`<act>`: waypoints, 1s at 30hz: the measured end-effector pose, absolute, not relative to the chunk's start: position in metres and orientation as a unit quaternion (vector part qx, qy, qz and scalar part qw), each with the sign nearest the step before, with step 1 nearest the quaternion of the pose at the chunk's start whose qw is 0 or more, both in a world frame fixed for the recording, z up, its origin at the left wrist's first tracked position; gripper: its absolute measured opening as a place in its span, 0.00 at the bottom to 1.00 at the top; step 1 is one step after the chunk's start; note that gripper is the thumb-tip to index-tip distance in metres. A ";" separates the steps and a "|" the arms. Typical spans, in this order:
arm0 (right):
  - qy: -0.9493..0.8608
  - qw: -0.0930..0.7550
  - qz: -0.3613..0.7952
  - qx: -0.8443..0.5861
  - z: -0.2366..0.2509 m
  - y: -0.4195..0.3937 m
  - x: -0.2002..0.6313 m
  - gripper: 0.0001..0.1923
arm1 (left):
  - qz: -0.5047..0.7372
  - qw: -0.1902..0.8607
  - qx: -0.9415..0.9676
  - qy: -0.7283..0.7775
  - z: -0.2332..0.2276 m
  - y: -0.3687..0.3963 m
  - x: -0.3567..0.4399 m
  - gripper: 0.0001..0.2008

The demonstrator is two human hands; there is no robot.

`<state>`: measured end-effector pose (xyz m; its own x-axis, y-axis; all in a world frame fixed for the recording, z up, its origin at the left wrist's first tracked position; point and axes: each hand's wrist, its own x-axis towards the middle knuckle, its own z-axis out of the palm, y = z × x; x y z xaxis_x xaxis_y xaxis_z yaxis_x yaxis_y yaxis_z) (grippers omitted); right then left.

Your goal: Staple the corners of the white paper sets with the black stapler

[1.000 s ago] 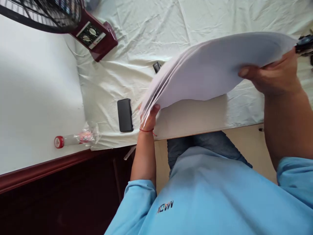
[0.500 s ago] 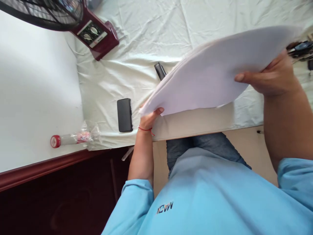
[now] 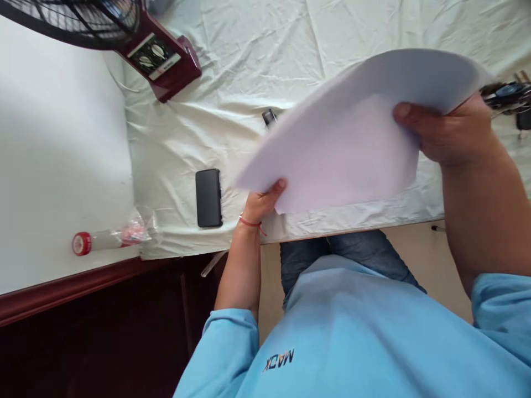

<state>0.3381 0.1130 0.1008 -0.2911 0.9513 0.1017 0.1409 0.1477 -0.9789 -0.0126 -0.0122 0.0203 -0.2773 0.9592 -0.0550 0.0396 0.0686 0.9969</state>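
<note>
Fan (image 3: 164, 61) with dark red base stood at the upper left, on a pale, wrinkled cloth (image 3: 174, 138). Below it, near the left corner of the cloth, lay a clear tube (image 3: 105, 239) with a red lid, and plastic wrapping (image 3: 141, 229) was at its right end. Next came a flat black thing (image 3: 208, 198), perhaps a phone, lying apart from the hands. The left hand (image 3: 261, 204), with red string (image 3: 251, 223) at the wrist, gripped the lower left corner of the white paper (image 3: 344, 155); its thumb pressed on top, and its fingers were hidden underneath. A small dark thing (image 3: 269, 117) lay partly behind the paper's upper edge. The white paper was between the two hands, in front of the person, curved and somewhat blurred, so I could not count the sheets. The right hand (image 3: 460, 130) gripped its right side, thumb on the face, fingers mostly hidden. Beyond, at the right edge, were some dark things (image 3: 508, 97), too unclear to name. In my judgement, the work was midway: the paper was already taken up with both hands, but not yet laid flat.
</note>
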 end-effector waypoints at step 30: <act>-0.535 0.134 0.600 -0.579 0.067 0.160 0.355 0.29 | 0.241 0.373 0.493 0.748 0.038 0.063 -0.019 0.10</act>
<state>0.3547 0.1602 0.0667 -0.2927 0.7811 -0.5516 0.4581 -0.3918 -0.7979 -0.0190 0.0627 0.0385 -0.2354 0.9176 -0.3204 0.5575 0.3975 0.7288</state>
